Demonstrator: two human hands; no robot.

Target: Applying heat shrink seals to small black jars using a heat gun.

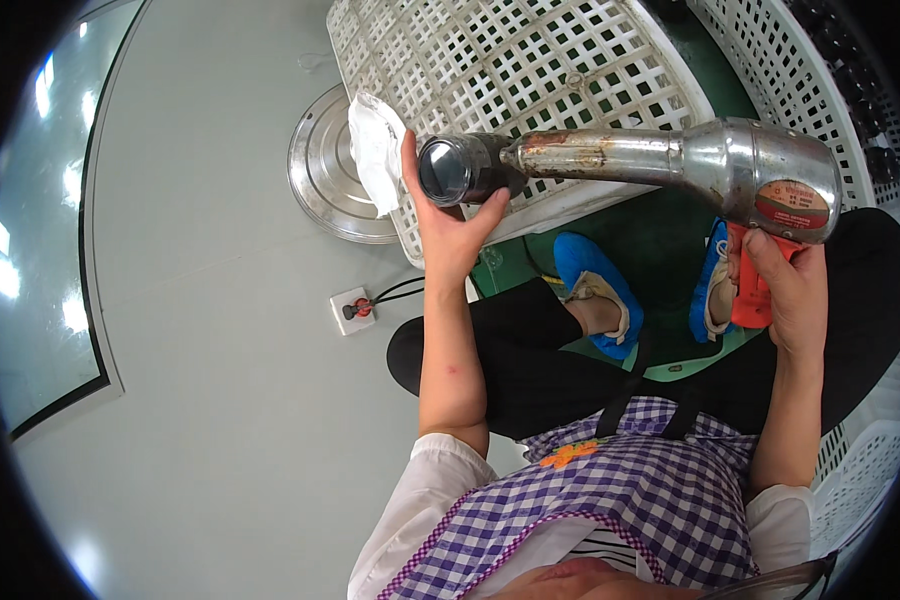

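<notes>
My left hand (452, 238) grips a small dark jar (482, 165) with a shiny, clear-looking end, its fingers and thumb around the sides. In my right hand (798, 292) is a heat gun (715, 160) with a worn metal body and an orange handle. Its long barrel points left, and the nozzle tip is right by the jar's side; whether they touch I cannot tell. Both are held above the near part of an upturned white lattice crate (570, 80).
A crumpled white bag or cloth (375, 150) lies at the crate's left edge, over a round metal lid (315, 185). A wall socket (352, 312) with a plugged cable sits nearby. Another white crate (790, 70) with dark jars stands right. Blue shoe covers (598, 285) are on my feet.
</notes>
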